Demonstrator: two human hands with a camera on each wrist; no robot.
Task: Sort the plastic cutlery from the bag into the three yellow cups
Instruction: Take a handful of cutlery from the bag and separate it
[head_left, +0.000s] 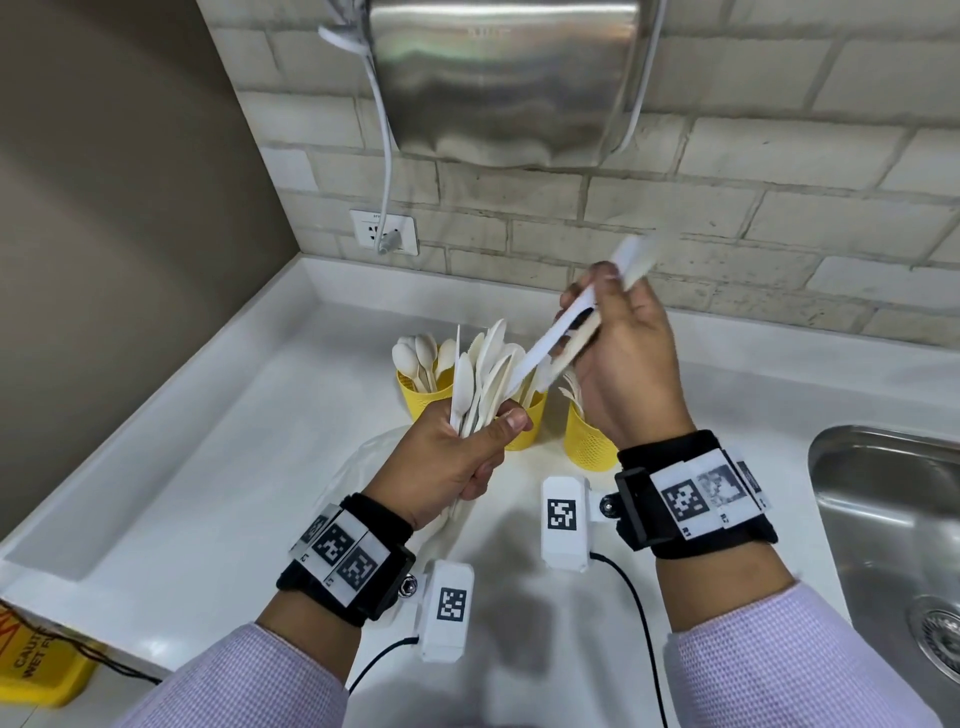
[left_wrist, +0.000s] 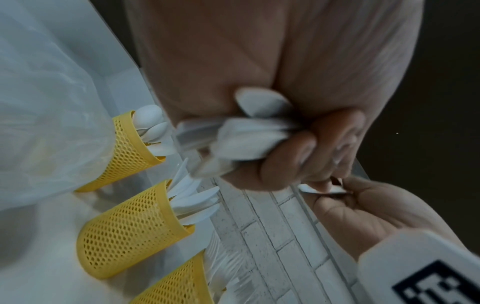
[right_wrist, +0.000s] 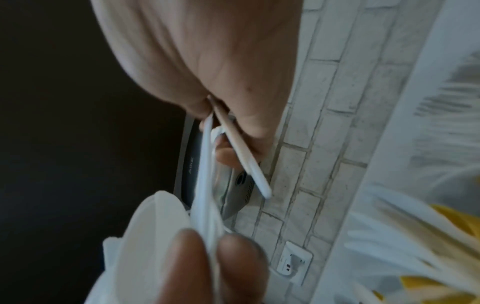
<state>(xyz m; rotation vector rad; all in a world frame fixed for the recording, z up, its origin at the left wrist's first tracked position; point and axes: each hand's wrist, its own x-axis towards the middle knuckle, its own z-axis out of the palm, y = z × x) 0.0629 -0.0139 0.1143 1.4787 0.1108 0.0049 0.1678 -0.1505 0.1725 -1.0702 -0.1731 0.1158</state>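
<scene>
The left hand (head_left: 457, 457) grips a fanned bundle of cutlery (head_left: 480, 374) by the handles; at its 2 o'clock the right hand (head_left: 618, 353) pinches two pieces (head_left: 561, 332) above the yellow cups (head_left: 587, 441). Light, stiff, slick plastic: probably best pinched mid-handle.

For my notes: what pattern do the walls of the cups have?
The yellow cups have mesh walls of small holes; left wrist view.
</scene>
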